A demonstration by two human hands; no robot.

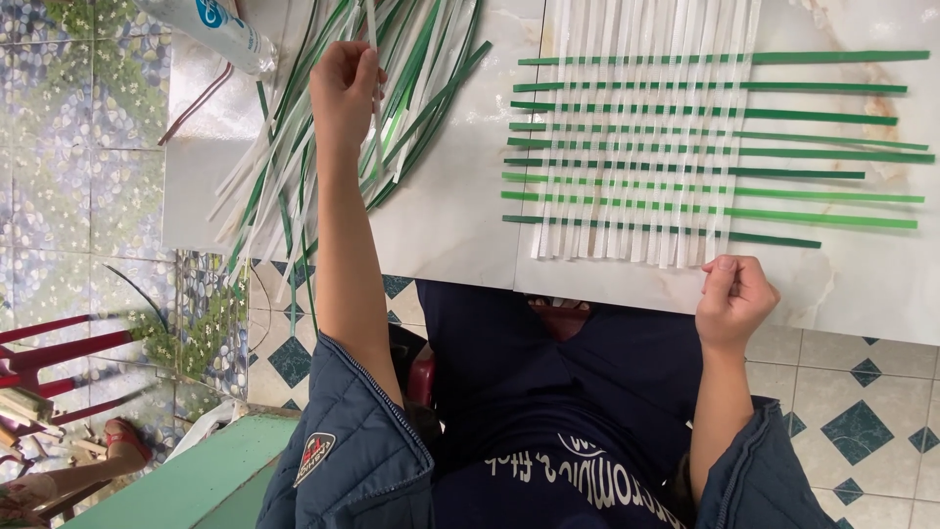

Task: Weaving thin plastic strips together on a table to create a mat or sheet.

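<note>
White strip (373, 59) in left hand (345, 86) pinch grip; right hand (734, 299) fisted.

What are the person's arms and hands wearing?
Both hands, the left hand and the right hand, are bare, with no gloves. The forearms are bare too. Dark blue quilted jacket sleeves are pushed up near the elbows. The left sleeve has a small shield-shaped patch in red and white.

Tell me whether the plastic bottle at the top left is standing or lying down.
Lying down. The plastic bottle rests on its side on the white table, its length running diagonally beside the loose pile of strips. Its cap end is out of view.
</note>
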